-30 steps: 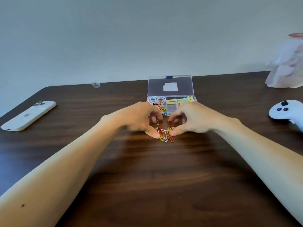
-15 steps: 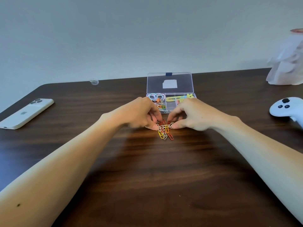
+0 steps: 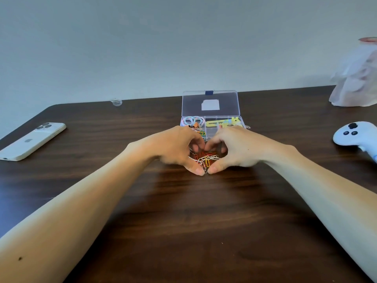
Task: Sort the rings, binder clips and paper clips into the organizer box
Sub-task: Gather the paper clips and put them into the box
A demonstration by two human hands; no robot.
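Observation:
A pile of coloured paper clips (image 3: 207,159) lies on the dark wooden table just in front of the clear organizer box (image 3: 242,120). My left hand (image 3: 175,148) and my right hand (image 3: 236,149) cup the pile from either side, thumbs touching at its near edge and fingertips meeting behind it. The box stands open, its lid (image 3: 210,103) upright. Pastel rings (image 3: 191,120) fill its back-left compartment, and yellow clips (image 3: 223,123) lie at the back right. My hands hide the box's front compartments.
A white phone (image 3: 33,140) lies face down at the table's left edge. A white game controller (image 3: 356,136) rests at the right, and a pale plastic bag (image 3: 356,78) stands at the back right. A small clear cap (image 3: 116,102) sits near the far edge.
Both hands have closed in around the paper clips, gathering the pile tighter; my thumbs now meet at its near side.

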